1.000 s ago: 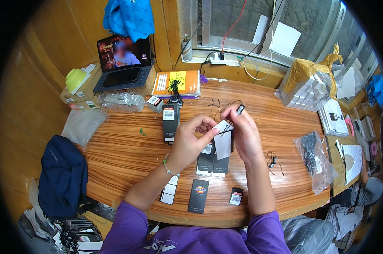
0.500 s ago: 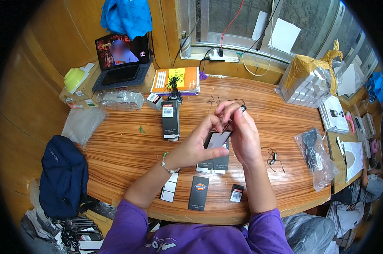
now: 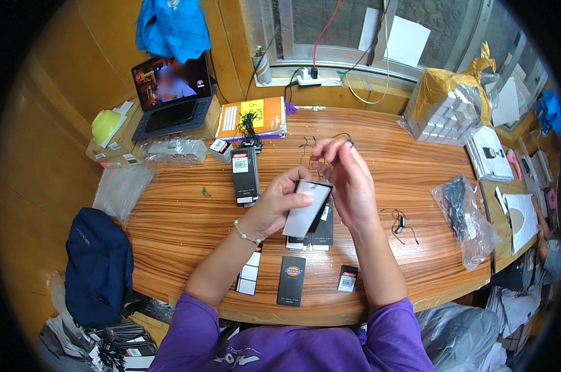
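Observation:
My left hand (image 3: 271,208) grips hang tags, a white one (image 3: 306,214) in front with a dark edge behind it. Close above the tags' top end, my right hand (image 3: 353,186) pinches a thin black tag string (image 3: 341,134) between thumb and fingers; whether the string passes through the tags is hidden. Below both hands lie stacks of dark hang tags (image 3: 323,234). Nearer me are a single dark tag (image 3: 291,286), a strip of white labels (image 3: 248,274) and a small dark tag with a white label (image 3: 347,279).
A strung tag stack (image 3: 245,177) stands left of the hands. Loose black strings (image 3: 400,224) lie to the right, near a plastic bag (image 3: 460,217). Farther back are a laptop-like screen (image 3: 172,84), orange notebooks (image 3: 231,118) and wrapped white boxes (image 3: 438,118).
My left hand has moved slightly left and down, turning the tags so a white face shows. My right hand stays close by with the string. The view has shifted a little.

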Motion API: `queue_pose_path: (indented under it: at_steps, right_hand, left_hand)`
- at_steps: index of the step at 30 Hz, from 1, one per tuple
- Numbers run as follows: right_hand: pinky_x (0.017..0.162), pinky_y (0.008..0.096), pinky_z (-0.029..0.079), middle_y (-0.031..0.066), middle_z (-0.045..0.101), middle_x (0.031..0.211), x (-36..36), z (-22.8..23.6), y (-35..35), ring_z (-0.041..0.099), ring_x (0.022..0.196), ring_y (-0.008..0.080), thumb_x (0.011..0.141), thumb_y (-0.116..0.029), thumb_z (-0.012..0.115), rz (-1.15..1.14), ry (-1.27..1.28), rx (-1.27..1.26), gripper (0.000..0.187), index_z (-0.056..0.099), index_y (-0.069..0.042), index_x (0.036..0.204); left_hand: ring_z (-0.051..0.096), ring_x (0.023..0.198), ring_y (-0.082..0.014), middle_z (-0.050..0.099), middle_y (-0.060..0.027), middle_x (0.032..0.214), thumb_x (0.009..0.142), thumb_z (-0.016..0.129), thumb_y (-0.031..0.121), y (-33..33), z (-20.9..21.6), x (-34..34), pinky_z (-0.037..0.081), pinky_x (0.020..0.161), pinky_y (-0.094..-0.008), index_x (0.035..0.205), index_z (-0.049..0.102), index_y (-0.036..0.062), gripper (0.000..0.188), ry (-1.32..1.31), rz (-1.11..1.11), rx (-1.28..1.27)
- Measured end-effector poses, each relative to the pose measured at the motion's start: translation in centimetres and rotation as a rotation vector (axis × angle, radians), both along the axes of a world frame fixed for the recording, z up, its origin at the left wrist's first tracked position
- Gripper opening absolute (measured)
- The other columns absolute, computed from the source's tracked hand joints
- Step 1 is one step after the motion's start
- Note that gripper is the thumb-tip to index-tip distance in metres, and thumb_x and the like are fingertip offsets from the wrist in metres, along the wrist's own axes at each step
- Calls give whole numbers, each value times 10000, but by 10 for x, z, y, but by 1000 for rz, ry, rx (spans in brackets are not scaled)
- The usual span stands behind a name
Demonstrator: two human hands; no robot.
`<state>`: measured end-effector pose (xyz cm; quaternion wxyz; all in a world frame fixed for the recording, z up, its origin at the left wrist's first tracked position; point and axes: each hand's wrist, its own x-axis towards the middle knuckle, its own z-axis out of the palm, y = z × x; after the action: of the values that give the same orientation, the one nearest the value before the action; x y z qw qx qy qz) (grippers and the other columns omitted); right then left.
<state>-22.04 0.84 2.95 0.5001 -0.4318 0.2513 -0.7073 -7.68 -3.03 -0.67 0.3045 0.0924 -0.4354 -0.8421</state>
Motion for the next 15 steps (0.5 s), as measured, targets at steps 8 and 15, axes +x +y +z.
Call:
queue_pose_path:
  at_steps: [8, 15]
  right_hand:
    - [790, 269, 362, 31, 543, 925, -24, -5, -5, 472, 885, 115, 954, -295, 395, 30, -3, 41, 297, 524, -72, 806]
    - [770, 296, 377, 21, 573, 883, -60, -6, -20, 505, 853, 121, 947, -281, 406, -100, -96, 62, 267, 518, -112, 773]
  left_hand:
    - [434, 790, -129, 417, -55, 883, 858, 532, 184, 1, 11, 4, 402, 762, -288, 1096, 324, 117, 322, 22, -70, -91]
    - [442, 858, -80, 472, -28, 1013, 955, 375, 291, -2, -10, 3, 395, 787, -242, 1081, 462, 48, 287, -289, 75, -169]
